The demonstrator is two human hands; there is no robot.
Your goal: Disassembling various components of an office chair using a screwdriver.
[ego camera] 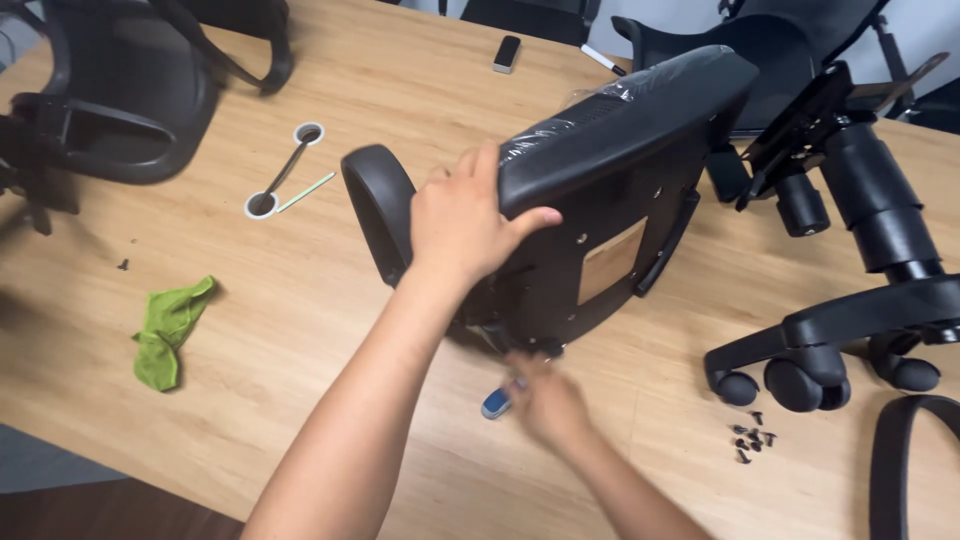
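Observation:
A black office chair seat [610,190] stands tilted on its edge on the wooden table [330,330], underside facing me, with a brown panel in the middle and plastic wrap over the cushion. My left hand [465,215] grips the seat's upper edge, next to a black armrest [378,210]. My right hand [545,400] is blurred, low by the seat's bottom edge, touching a small blue and grey tool [496,402]; I cannot tell whether it holds it.
A black chair base with castors and gas cylinder [850,300] lies at right, with several black screws [752,435] in front. A green cloth [170,330] lies at left. Another chair part [120,90] sits far left. A small remote-like object [507,53] rests at the back.

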